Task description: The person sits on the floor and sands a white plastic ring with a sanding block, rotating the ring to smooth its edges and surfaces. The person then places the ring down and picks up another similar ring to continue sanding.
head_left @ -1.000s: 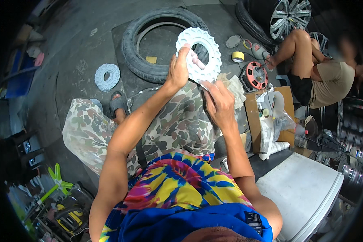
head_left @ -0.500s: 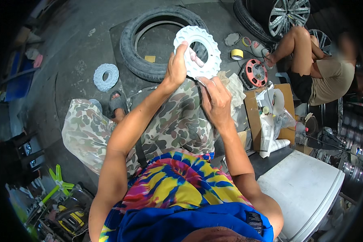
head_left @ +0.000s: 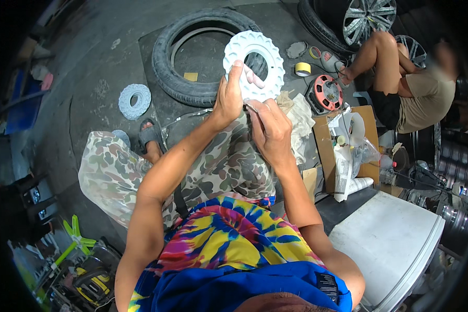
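A pale grey-white ring with a scalloped outer edge (head_left: 276, 66) is held up above my knees. My left hand (head_left: 230, 96) grips its left side, thumb on the face and fingers showing through the central hole. Against the ring's lower edge, my right hand (head_left: 272, 125) is closed in a pinch; a small thin greyish piece shows at its fingertips, too small to name. A similar scalloped ring (head_left: 124, 104) lies flat on the floor to the left. Part of another pale round piece (head_left: 121, 136) shows beside my sandalled foot.
A tire (head_left: 166, 78) lies on the dark mat ahead. To the right are yellow tape (head_left: 302, 69), a red cable reel (head_left: 327, 89), a cardboard box (head_left: 325, 151) of wrappings and a white-topped surface (head_left: 385, 239). Another person (head_left: 426, 99) sits at the far right near alloy wheels (head_left: 369, 21).
My right hand has slid left along the ring's lower edge, closer to my left hand. The ring has tilted slightly, and my left hand keeps its grip.
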A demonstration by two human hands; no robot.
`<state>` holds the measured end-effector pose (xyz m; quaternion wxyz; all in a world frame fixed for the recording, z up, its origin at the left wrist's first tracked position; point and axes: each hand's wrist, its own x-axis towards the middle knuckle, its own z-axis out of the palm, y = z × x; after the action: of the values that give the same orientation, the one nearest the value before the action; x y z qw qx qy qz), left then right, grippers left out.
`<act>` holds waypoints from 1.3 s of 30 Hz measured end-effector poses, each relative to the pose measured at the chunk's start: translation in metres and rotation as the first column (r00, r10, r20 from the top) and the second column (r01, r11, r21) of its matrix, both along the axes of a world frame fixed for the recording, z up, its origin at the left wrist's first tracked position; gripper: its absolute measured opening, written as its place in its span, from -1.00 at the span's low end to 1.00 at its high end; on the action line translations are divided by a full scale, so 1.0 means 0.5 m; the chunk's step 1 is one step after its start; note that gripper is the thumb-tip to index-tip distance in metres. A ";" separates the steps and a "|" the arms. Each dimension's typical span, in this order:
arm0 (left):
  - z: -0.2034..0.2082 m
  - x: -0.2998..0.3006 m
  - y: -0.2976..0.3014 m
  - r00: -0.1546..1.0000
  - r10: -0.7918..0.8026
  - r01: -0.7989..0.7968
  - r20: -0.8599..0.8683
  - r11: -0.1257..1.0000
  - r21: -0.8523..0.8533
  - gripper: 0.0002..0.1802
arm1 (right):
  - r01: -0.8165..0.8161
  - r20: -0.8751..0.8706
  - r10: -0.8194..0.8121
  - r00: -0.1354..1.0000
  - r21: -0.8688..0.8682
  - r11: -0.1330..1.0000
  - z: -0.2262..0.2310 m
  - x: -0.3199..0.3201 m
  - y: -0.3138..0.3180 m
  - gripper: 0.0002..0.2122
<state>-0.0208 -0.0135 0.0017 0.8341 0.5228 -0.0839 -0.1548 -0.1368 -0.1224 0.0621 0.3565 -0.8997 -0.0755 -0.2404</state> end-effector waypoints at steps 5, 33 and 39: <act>-0.005 0.002 0.009 1.000 0.005 -0.004 0.020 0.999 -0.036 -0.37 | 0.023 -0.077 0.001 0.997 0.304 0.952 -0.010 0.009 0.023 -0.88; 0.001 0.009 0.008 0.999 -0.042 0.042 0.015 0.999 0.018 -0.33 | -0.036 0.048 0.039 0.998 -0.063 0.997 -0.002 -0.005 -0.018 -0.71; 0.006 0.013 0.011 0.998 -0.050 0.050 0.036 0.999 0.008 -0.34 | 0.029 0.071 -0.028 0.997 -0.018 0.999 -0.021 0.006 -0.006 -0.76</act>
<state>-0.0145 -0.0078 0.0047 0.8265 0.5261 -0.1117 -0.1664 -0.1339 -0.1256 0.0514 0.3415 -0.8950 -0.0774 -0.2764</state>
